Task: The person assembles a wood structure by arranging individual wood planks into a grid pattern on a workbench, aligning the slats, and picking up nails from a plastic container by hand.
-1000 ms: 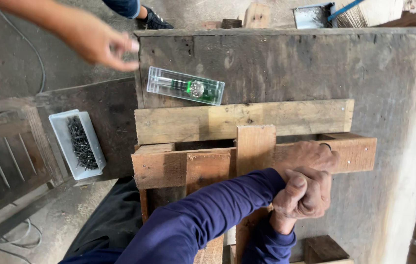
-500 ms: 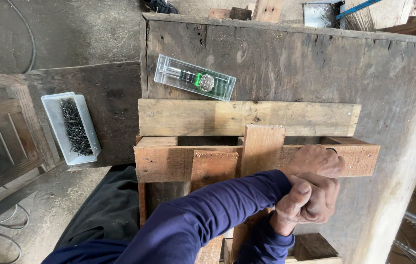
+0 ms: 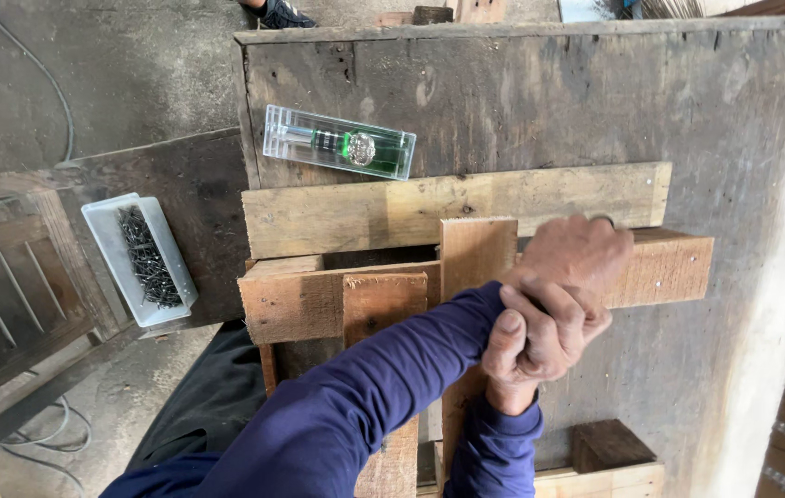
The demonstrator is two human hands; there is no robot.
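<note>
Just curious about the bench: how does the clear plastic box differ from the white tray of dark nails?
The clear plastic box is see-through and lies on the grey wooden table; the white tray is opaque and sits on a lower dark board. The box holds green and metal items, the tray dark nails. Both are long rectangles.

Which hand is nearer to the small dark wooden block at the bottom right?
Right. The right hand is just up and left of the dark block; the left hand lies farther up, on the reddish board.

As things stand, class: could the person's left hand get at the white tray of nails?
Probably yes: the left hand lies on the planks, and nothing stands between it and the tray.
</note>
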